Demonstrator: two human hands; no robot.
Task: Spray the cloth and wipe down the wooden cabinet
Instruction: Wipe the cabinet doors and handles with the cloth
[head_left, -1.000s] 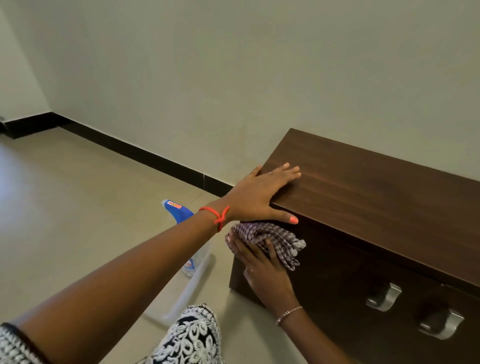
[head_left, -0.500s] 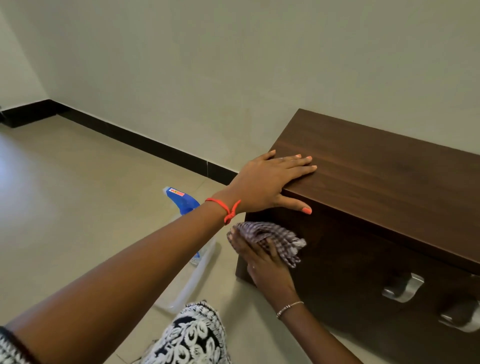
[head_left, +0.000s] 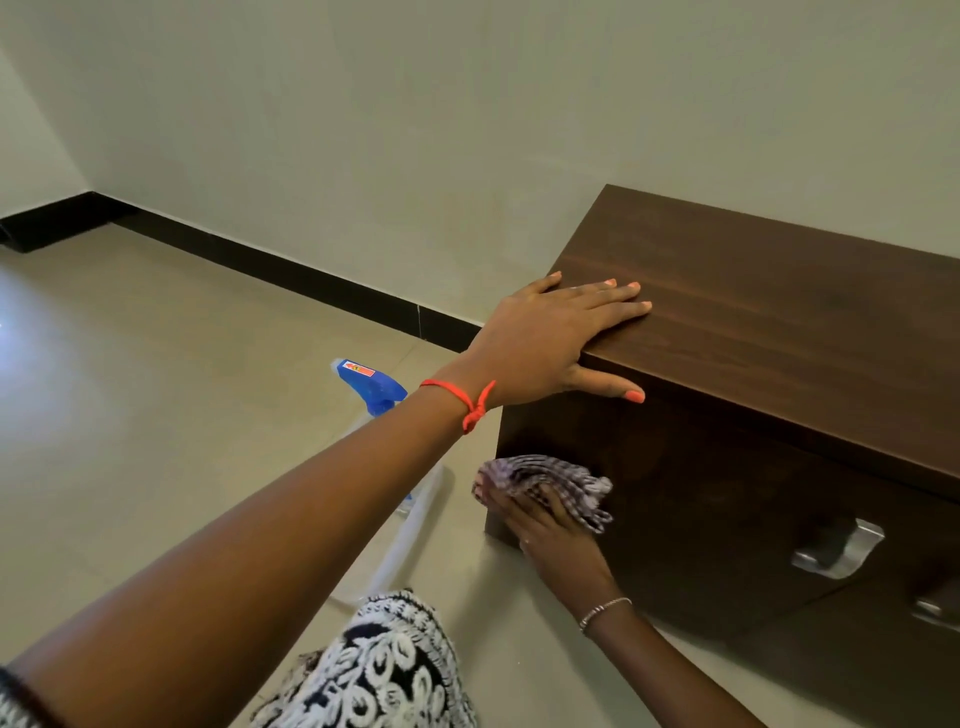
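A dark brown wooden cabinet (head_left: 769, 322) stands low against the wall on the right. My left hand (head_left: 550, 338) lies flat on its top left corner, fingers spread, thumb over the front edge. A bunched checked cloth (head_left: 550, 486) is pressed against the cabinet's front near the bottom left corner by my right hand (head_left: 556, 540). On the floor behind my left forearm stands a spray bottle (head_left: 371, 389) with a blue trigger head; my forearm covers much of its clear body.
Two metal handles (head_left: 841, 551) sit on the cabinet's front at lower right. A black skirting (head_left: 291, 275) runs along the pale wall. Beige floor tiles (head_left: 156, 389) spread to the left. My patterned black-and-white clothing (head_left: 384, 670) shows at the bottom.
My right hand and the cloth have slid down the cabinet's front towards the floor. My left hand stays on the top corner. The view has shifted a little.
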